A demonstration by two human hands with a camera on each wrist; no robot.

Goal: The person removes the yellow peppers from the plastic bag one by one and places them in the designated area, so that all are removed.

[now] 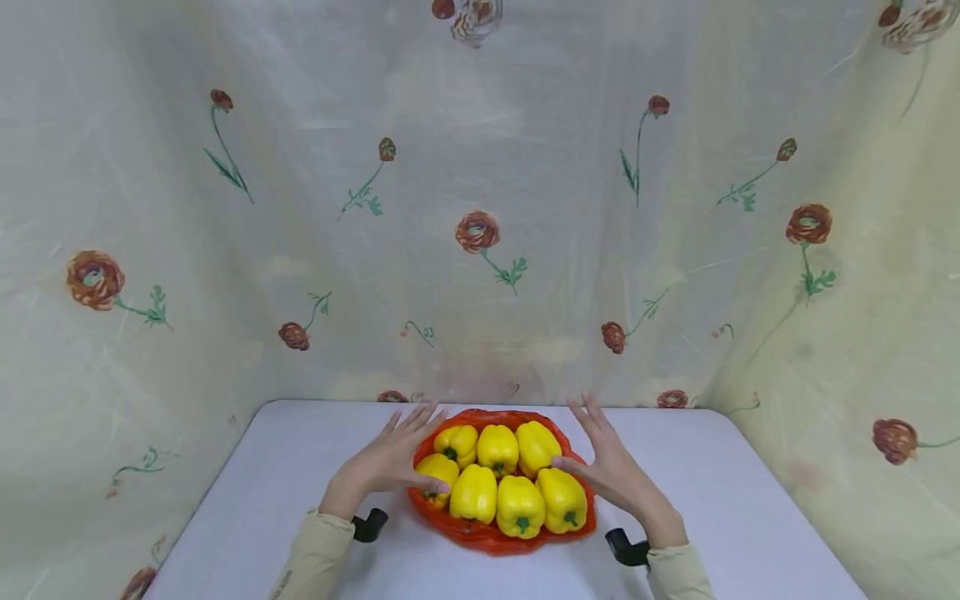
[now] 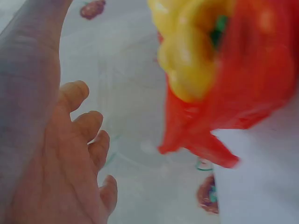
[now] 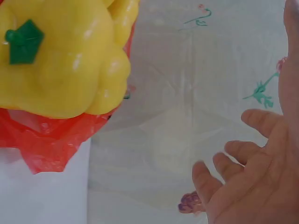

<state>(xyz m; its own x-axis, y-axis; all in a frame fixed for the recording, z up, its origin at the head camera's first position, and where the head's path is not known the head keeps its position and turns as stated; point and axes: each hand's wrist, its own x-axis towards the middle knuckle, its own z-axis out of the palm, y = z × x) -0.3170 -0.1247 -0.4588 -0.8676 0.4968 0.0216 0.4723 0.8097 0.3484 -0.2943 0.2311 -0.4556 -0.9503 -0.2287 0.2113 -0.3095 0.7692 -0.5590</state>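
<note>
Several yellow bell peppers (image 1: 474, 493) with green stems sit in two rough rows on a spread red plastic bag (image 1: 495, 543) on the table. My left hand (image 1: 390, 460) is at the left side of the bag, fingers spread, thumb over the leftmost pepper (image 1: 438, 472). Mirroring it, my right hand (image 1: 617, 472) is at the right side, its thumb near the right peppers. Neither hand holds anything; whether the thumbs touch the peppers cannot be told. In the wrist views, both the left palm (image 2: 56, 172) and right palm (image 3: 257, 182) appear apart from the bag.
The white table (image 1: 315, 433) has rounded far corners. A pale curtain (image 1: 540, 283) printed with red flowers hangs behind it and along both sides. Each wrist wears a black camera mount, at the left (image 1: 370, 526) and right (image 1: 626, 547).
</note>
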